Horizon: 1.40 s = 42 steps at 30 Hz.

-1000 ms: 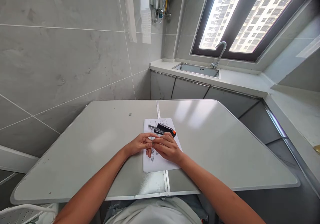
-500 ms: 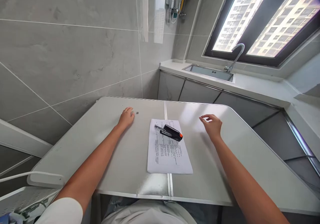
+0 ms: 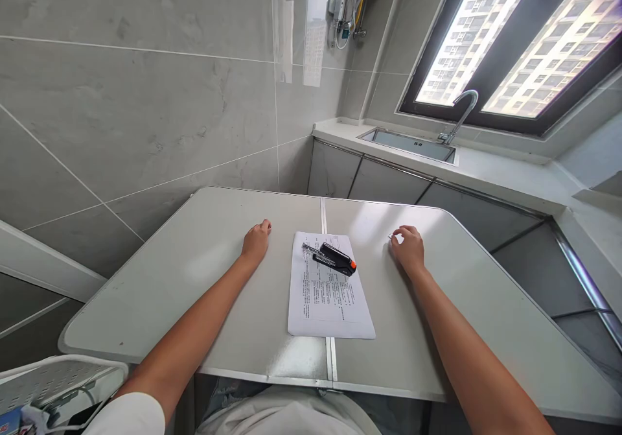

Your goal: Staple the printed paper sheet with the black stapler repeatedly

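A black stapler with an orange tip lies opened out on printed sheets of paper, its metal part pointing left. My left hand rests on the table left of the paper, fingers drawn together at the spot where small dark pieces lay; whatever they grip is hidden. On the other side of the paper, my right hand pinches thumb and forefinger together. A tiny thin sliver shows at those fingertips, too small to name. Neither hand touches the stapler or the paper.
The pale folding table has a metal seam down its middle. A white basket with odds and ends stands at the near left. Beyond the table are a counter, a sink and a tap under the window.
My left hand has shifted right and its fingers have closed over the small dark pieces, which no longer show. My right hand has turned slightly and drawn back a little. Stapler and paper stay put.
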Available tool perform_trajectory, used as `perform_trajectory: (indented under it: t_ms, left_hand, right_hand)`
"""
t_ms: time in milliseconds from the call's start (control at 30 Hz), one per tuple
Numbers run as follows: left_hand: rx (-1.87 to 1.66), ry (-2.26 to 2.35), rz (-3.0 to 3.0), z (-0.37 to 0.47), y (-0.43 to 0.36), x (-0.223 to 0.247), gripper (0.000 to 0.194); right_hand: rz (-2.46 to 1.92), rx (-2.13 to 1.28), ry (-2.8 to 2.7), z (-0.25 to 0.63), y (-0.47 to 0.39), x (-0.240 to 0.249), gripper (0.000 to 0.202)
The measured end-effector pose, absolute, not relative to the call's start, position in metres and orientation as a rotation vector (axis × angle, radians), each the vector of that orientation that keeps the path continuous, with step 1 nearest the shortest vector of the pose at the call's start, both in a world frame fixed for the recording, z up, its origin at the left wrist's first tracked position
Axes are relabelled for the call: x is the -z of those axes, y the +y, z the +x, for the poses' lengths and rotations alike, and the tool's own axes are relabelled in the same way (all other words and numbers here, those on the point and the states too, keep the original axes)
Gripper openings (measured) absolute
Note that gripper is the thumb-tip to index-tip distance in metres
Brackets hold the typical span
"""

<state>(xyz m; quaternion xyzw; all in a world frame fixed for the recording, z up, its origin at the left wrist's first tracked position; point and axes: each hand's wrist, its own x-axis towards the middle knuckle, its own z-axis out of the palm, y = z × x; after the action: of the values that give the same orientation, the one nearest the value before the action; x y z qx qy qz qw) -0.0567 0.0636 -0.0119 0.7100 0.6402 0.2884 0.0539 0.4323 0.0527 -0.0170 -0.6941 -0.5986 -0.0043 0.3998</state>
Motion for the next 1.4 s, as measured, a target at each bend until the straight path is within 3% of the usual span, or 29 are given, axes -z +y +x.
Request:
perform_trajectory:
  t_ms: [167,333,433,567,700,1067,1400]
  left_hand:
    - [-1.271,1.560,1.710,-0.015,0.039,-0.005,0.017]
    - [-1.212,1.290,1.504,0.020,0.003,-0.004,0.038]
    - [-1.211,1.227,1.592,0.022,-0.006,0.000,0.042]
    - [-1.228,1.169,1.760,0.016,0.000,-0.001,0.034]
    - [-1.202,1.212,1.780,0.013,0.004,-0.003,0.031]
    - [-1.033,0.994,1.943,0.010,0.000,-0.008,0.015]
    - [-0.971,0.977,1.958,0.012,0.000,-0.002,0.018]
  right_hand:
    - [-1.521,-0.165,-1.522,0.363,0.017,-0.023,0.015]
    - [-1.257,-0.316,-1.638,0.292,-0.019,-0.037,0.029]
    - [-1.192,-0.388,-1.791,0.273,-0.029,-0.023,0.025]
    - [-1.288,-0.372,-1.879,0.267,-0.027,0.003,0.036]
    - [-1.284,-0.318,-1.871,0.268,-0.022,0.015,0.030]
    - [-1.039,-0.164,-2.016,0.278,-0.036,-0.004,0.030]
    - [-1.028,-0.133,-2.046,0.278,-0.039,-0.005,0.027]
